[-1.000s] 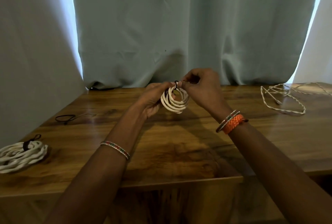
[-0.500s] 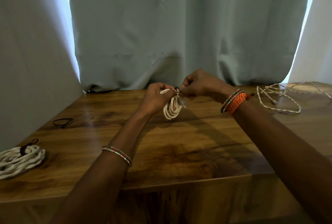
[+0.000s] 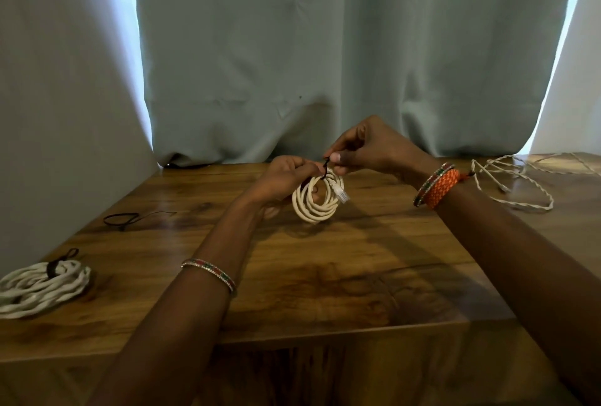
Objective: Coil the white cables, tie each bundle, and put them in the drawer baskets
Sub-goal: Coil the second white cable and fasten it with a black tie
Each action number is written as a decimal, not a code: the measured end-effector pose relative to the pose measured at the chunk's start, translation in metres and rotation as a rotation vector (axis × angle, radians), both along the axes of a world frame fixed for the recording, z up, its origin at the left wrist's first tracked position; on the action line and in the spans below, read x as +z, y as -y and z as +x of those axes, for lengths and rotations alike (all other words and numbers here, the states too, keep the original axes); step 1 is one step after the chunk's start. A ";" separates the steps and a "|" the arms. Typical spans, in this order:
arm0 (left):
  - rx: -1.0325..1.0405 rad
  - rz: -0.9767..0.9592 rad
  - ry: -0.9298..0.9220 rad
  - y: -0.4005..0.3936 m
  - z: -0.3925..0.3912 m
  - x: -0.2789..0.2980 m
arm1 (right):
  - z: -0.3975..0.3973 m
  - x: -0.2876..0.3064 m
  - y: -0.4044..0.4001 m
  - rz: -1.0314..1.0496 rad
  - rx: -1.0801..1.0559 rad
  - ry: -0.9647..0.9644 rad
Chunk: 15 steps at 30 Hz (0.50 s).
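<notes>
A small coil of white cable (image 3: 317,202) hangs above the wooden table (image 3: 325,275), its clear plug end pointing right. My left hand (image 3: 279,179) grips the coil at its top left. My right hand (image 3: 367,148) pinches a thin black tie (image 3: 325,166) at the top of the coil. A bigger white coil (image 3: 42,285) bound with a black tie lies at the table's left edge. A loose twisted white cable (image 3: 514,184) sprawls at the back right.
A spare black tie (image 3: 130,218) lies on the table's left half. Grey-green curtains (image 3: 292,64) hang close behind the table. The table's front edge (image 3: 325,337) runs below my forearms. No drawer or basket is in view.
The coil has turned from edge-on to face me, so its rings show round. My right hand has lifted a little while pinching the tie. The view has shifted slightly.
</notes>
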State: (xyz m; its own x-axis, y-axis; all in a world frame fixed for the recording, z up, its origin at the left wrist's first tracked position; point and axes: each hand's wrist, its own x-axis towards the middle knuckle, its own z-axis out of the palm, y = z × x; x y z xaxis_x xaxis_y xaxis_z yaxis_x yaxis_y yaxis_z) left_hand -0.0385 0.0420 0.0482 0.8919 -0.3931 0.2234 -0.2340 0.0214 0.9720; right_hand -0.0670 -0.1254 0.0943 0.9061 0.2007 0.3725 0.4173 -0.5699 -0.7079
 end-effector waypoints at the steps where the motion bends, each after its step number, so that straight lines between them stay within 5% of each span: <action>1: -0.022 -0.008 -0.025 -0.002 0.000 0.001 | 0.000 0.001 0.000 -0.036 -0.002 0.033; 15: -0.149 -0.082 -0.228 -0.012 0.002 0.004 | -0.003 0.004 -0.001 -0.378 0.025 0.208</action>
State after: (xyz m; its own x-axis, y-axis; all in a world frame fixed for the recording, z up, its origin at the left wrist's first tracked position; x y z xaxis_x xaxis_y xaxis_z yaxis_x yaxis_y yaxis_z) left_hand -0.0368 0.0543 0.0526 0.8565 -0.5125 0.0605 0.0018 0.1202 0.9927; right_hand -0.0701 -0.1248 0.0987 0.8126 0.3792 0.4426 0.5460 -0.7610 -0.3504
